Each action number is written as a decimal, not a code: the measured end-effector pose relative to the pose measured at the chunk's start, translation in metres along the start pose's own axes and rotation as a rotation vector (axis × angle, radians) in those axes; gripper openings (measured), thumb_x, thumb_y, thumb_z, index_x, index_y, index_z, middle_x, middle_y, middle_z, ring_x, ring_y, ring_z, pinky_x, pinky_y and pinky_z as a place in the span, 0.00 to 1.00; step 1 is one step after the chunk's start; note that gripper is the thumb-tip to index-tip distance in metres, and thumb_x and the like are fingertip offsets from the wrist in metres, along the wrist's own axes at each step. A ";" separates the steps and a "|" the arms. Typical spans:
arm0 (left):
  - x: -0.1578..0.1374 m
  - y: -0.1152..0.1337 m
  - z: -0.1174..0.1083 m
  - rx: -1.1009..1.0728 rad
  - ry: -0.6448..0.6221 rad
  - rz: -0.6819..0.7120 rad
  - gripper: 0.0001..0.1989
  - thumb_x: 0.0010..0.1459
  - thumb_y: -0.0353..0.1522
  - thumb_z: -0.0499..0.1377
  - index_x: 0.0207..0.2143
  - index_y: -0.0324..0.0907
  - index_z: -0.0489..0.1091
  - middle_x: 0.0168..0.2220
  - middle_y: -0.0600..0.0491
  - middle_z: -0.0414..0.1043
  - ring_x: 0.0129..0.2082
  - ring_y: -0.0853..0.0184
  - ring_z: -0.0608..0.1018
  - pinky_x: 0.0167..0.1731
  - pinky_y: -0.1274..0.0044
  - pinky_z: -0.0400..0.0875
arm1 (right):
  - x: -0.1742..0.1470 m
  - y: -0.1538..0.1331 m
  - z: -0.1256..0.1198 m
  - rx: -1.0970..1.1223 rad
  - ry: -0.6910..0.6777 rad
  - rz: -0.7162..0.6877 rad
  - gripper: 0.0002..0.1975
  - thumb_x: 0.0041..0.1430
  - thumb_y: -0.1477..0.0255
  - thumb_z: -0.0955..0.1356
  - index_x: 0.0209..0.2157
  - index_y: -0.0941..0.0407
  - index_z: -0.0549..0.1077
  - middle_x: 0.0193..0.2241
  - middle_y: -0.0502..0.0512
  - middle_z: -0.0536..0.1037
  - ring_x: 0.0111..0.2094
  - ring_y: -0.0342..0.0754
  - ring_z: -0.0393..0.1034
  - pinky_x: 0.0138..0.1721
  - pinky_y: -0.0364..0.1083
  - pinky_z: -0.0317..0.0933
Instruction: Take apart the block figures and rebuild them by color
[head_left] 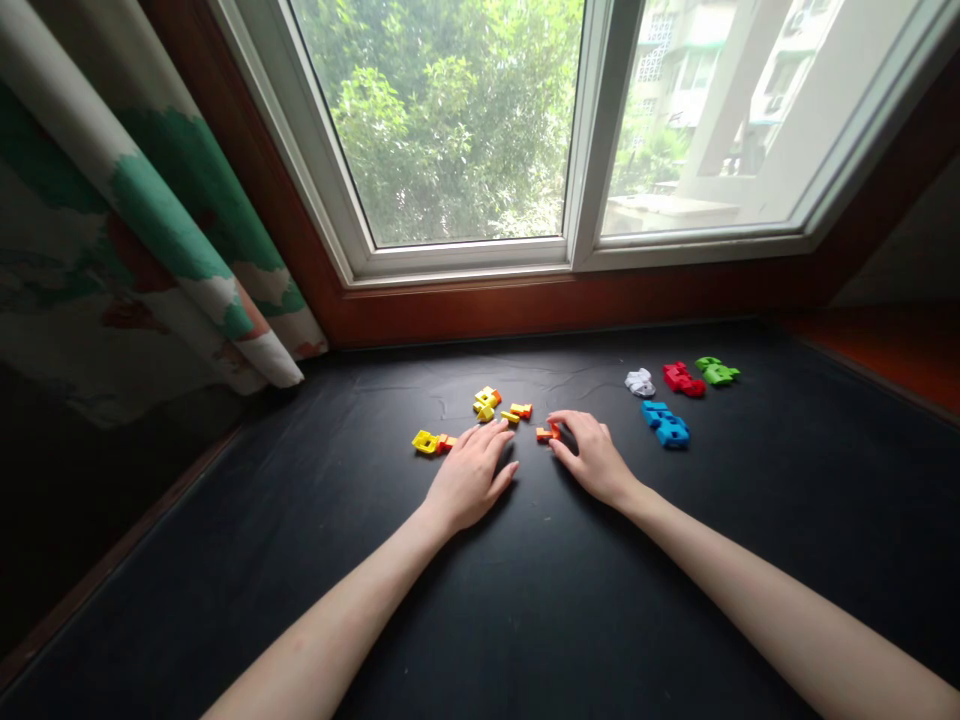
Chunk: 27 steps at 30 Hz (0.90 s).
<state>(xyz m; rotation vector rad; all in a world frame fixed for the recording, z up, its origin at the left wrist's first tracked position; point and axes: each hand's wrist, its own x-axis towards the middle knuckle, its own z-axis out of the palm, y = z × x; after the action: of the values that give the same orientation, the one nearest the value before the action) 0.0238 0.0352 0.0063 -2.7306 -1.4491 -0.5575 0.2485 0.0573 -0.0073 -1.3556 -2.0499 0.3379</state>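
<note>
My right hand (594,455) has its thumb and forefinger around a small orange plastic piece (543,435) on the black surface. To its left, my left hand (471,472) rests low with fingers stretched out and nothing visible in them. Just beyond the left fingertips lie a yellow piece with some orange (486,399) and a flat yellow piece touching an orange one (521,410). A yellow frame-like piece (425,442) sits left of the left hand, beside an orange-red piece (444,443) partly hidden by the fingers.
Right of my hands lie a blue plastic piece (665,425), a white one (640,382), a red one (682,379) and a green one (718,371). A window (465,262) stands behind the black tabletop (480,600). A patterned curtain (172,230) hangs at the left.
</note>
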 end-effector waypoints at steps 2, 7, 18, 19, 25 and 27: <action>0.000 0.001 -0.001 0.021 0.039 -0.011 0.16 0.65 0.35 0.53 0.53 0.39 0.66 0.59 0.44 0.68 0.59 0.58 0.69 0.61 0.63 0.61 | 0.001 0.000 0.001 0.001 -0.002 -0.013 0.12 0.62 0.72 0.63 0.48 0.54 0.69 0.50 0.60 0.75 0.52 0.57 0.67 0.49 0.54 0.57; 0.000 0.000 -0.004 0.090 0.131 -0.018 0.12 0.65 0.32 0.52 0.49 0.40 0.68 0.51 0.45 0.74 0.53 0.59 0.75 0.59 0.62 0.62 | 0.008 -0.005 0.003 -0.074 0.013 -0.082 0.13 0.65 0.70 0.62 0.49 0.55 0.69 0.51 0.61 0.74 0.53 0.55 0.65 0.50 0.53 0.55; 0.000 -0.006 -0.005 0.149 0.267 -0.018 0.10 0.63 0.29 0.52 0.44 0.42 0.70 0.43 0.45 0.78 0.46 0.58 0.79 0.55 0.61 0.66 | 0.037 -0.020 0.029 -0.286 0.042 -0.074 0.12 0.64 0.69 0.64 0.48 0.55 0.70 0.48 0.64 0.76 0.49 0.59 0.65 0.46 0.56 0.54; 0.000 -0.006 -0.005 0.149 0.273 -0.026 0.09 0.63 0.29 0.52 0.43 0.42 0.70 0.43 0.46 0.78 0.47 0.58 0.79 0.55 0.61 0.65 | 0.038 -0.021 0.029 -0.280 0.043 -0.073 0.10 0.65 0.70 0.64 0.46 0.55 0.71 0.46 0.63 0.76 0.48 0.59 0.65 0.46 0.56 0.54; -0.001 -0.004 -0.008 0.150 0.273 -0.071 0.09 0.63 0.30 0.53 0.44 0.41 0.70 0.44 0.46 0.78 0.51 0.55 0.76 0.55 0.59 0.64 | 0.030 -0.023 0.017 -0.153 0.021 -0.157 0.07 0.67 0.69 0.63 0.39 0.53 0.72 0.43 0.57 0.78 0.47 0.54 0.66 0.47 0.53 0.52; -0.001 -0.004 -0.008 0.130 0.270 -0.053 0.10 0.63 0.32 0.55 0.45 0.41 0.69 0.45 0.46 0.77 0.52 0.55 0.75 0.55 0.60 0.63 | 0.020 -0.024 0.011 -0.080 -0.001 -0.214 0.06 0.67 0.71 0.63 0.41 0.52 0.72 0.43 0.55 0.78 0.47 0.52 0.67 0.47 0.52 0.52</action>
<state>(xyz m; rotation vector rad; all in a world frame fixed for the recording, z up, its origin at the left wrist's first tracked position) 0.0179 0.0353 0.0134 -2.4140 -1.4380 -0.7693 0.2189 0.0665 0.0048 -1.1670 -2.2051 0.1650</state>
